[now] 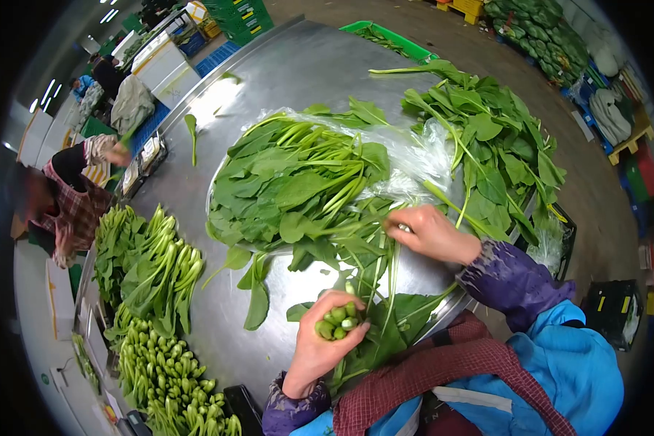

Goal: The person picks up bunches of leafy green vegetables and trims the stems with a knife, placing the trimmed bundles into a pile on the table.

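Note:
My left hand [320, 345] is wrapped round a small bunch of leafy greens [336, 322], its cut pale-green stem ends pointing up and its leaves hanging below. To the right and farther up, my right hand [425, 231] has its fingers pinched together at leaves and stems over the metal table [269, 65]; exactly what they grip is hard to make out. Beyond both hands lies a large pile of greens [291, 182] on clear plastic [414, 156]. Loose leaves and stems lie between and below my hands.
More greens [494, 138] are heaped at the table's right. Bunches with stem ends showing [167, 370] line the left edge. A co-worker [73, 189] stands at the left. A green tray [392, 42] is at the far edge, a black crate [612, 312] at the right.

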Demonstrator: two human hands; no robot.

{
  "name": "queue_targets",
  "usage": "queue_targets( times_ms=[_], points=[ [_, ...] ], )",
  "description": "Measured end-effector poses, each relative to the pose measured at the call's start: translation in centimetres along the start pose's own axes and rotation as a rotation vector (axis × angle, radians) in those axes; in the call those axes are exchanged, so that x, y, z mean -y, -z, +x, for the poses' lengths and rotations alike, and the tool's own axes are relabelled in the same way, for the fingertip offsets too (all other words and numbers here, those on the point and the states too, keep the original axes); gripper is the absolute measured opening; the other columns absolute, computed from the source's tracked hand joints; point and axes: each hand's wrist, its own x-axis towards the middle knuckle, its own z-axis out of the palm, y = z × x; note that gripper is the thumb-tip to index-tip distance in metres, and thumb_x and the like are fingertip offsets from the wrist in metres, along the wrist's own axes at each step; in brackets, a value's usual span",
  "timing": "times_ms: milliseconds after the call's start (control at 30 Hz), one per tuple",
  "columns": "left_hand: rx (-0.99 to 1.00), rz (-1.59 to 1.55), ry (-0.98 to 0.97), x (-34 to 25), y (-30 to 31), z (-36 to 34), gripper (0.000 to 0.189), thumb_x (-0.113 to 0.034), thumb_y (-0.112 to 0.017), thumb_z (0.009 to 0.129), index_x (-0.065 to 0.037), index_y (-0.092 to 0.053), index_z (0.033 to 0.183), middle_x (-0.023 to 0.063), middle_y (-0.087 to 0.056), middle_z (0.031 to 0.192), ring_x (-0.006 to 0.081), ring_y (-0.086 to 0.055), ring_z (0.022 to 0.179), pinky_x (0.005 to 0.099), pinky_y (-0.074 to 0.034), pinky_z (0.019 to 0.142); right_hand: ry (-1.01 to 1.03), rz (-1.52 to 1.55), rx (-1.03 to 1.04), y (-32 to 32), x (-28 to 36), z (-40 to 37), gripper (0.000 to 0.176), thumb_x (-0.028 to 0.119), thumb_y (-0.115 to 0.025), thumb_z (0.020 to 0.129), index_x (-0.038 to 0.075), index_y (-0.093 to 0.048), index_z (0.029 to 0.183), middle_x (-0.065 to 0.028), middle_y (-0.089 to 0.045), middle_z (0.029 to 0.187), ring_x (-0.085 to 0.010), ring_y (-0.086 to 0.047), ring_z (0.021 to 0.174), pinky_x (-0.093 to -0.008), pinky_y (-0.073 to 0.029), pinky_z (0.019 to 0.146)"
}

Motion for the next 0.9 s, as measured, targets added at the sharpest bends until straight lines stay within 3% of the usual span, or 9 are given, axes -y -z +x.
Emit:
queue_targets(
  times_ms=[133, 233, 400, 533, 633, 733, 800, 867, 900],
  points=[
    [-0.094, -0.547, 0.09, -2.2, -0.8, -0.2, 0.042, 0.006, -0.068, 0.073, -0.003, -0.054, 0.112, 0.0041, -0.057, 0.087, 0.0094, -0.054, 0.08, 0.0226, -0.045, 0.075, -0.239, 0.036, -0.062, -0.6, -2.8, 4.9, 0.018, 0.014, -0.058, 0.082, 0.003, -0.062, 0.095, -0.017, -0.063, 0.083, -0.0341, -0.062, 0.077, -0.0416, -0.048, 0.068],
    [-0.13, -0.485, 0.113, -1.8, -0.1, -0.6, 0.045, 0.008, -0.068, 0.072, 0.0, -0.054, 0.114, 0.0038, -0.059, 0.085, 0.0096, -0.056, 0.078, 0.0226, -0.046, 0.074, -0.066, -0.118, -0.304, -2.8, -6.4, 7.6, 0.025, 0.014, -0.061, 0.079, 0.002, -0.061, 0.101, -0.0179, -0.062, 0.091, -0.0345, -0.061, 0.083, -0.0415, -0.048, 0.076],
    [-0.274, -0.401, 0.104, -1.3, 0.0, -1.1, 0.024, 0.008, -0.068, 0.072, 0.0, -0.059, 0.092, 0.002, -0.06, 0.083, 0.0082, -0.057, 0.077, 0.0214, -0.046, 0.072, -0.053, -0.173, -0.3, -4.1, -9.7, 10.1, 0.029, 0.016, -0.065, 0.076, 0.0, -0.059, 0.1, -0.0154, -0.062, 0.09, -0.0334, -0.061, 0.082, -0.0411, -0.048, 0.077],
    [-0.372, -0.295, 0.1, -2.2, 0.0, -1.2, 0.02, 0.008, -0.067, 0.072, 0.0, -0.057, 0.087, 0.0026, -0.061, 0.082, 0.0081, -0.057, 0.077, 0.0216, -0.047, 0.072, -0.469, 0.423, 0.117, -0.5, -6.1, 9.3, 0.021, 0.018, -0.066, 0.077, 0.003, -0.056, 0.088, -0.012, -0.061, 0.075, -0.0283, -0.06, 0.071, -0.036, -0.047, 0.068],
    [-0.359, -0.202, 0.062, -2.2, -0.1, -0.9, 0.019, 0.007, -0.067, 0.073, 0.0, -0.056, 0.087, 0.0024, -0.059, 0.082, 0.0078, -0.055, 0.075, 0.0214, -0.045, 0.07, -0.205, 0.1, -0.012, -0.8, -6.3, 8.2, 0.026, 0.019, -0.065, 0.077, 0.002, -0.057, 0.096, -0.0101, -0.063, 0.077, -0.0223, -0.062, 0.07, -0.0353, -0.048, 0.065],
    [-0.327, -0.135, 0.024, -2.7, -0.7, -0.7, 0.019, 0.007, -0.067, 0.072, 0.0, -0.056, 0.086, 0.002, -0.057, 0.081, 0.0079, -0.054, 0.073, 0.0214, -0.044, 0.068, -0.274, 0.324, -0.166, -1.0, -4.9, 8.8, 0.029, 0.017, -0.064, 0.077, 0.002, -0.057, 0.1, -0.0083, -0.063, 0.078, -0.0191, -0.061, 0.069, -0.0339, -0.048, 0.063],
    [-0.331, -0.125, 0.018, -2.6, -0.7, -0.9, 0.019, 0.007, -0.067, 0.072, 0.0, -0.056, 0.086, 0.0022, -0.056, 0.081, 0.0079, -0.054, 0.073, 0.0215, -0.043, 0.068, -0.321, 0.472, -0.041, 0.2, -2.1, 8.4, 0.031, 0.017, -0.064, 0.077, 0.003, -0.058, 0.104, -0.0054, -0.063, 0.077, -0.014, -0.059, 0.066, -0.0298, -0.047, 0.06],
    [-0.337, -0.122, 0.015, -2.5, -0.5, -1.4, 0.019, 0.007, -0.067, 0.072, 0.0, -0.055, 0.085, 0.0023, -0.056, 0.08, 0.008, -0.053, 0.072, 0.0216, -0.043, 0.067, -0.278, 0.681, 0.541, 0.6, 0.9, 6.7, 0.028, 0.019, -0.065, 0.078, 0.003, -0.061, 0.102, -0.0032, -0.063, 0.076, -0.0096, -0.057, 0.064, -0.0259, -0.046, 0.058],
    [-0.374, -0.14, 0.012, -2.5, -0.2, -1.6, 0.02, 0.006, -0.068, 0.071, 0.0, -0.055, 0.086, 0.0023, -0.055, 0.08, 0.0081, -0.053, 0.072, 0.0215, -0.043, 0.066, -0.277, 0.681, 0.537, 0.0, 0.7, 6.0, 0.028, 0.019, -0.065, 0.078, 0.003, -0.061, 0.102, -0.0032, -0.063, 0.076, -0.0096, -0.057, 0.064, -0.0259, -0.046, 0.058]
  ],
)
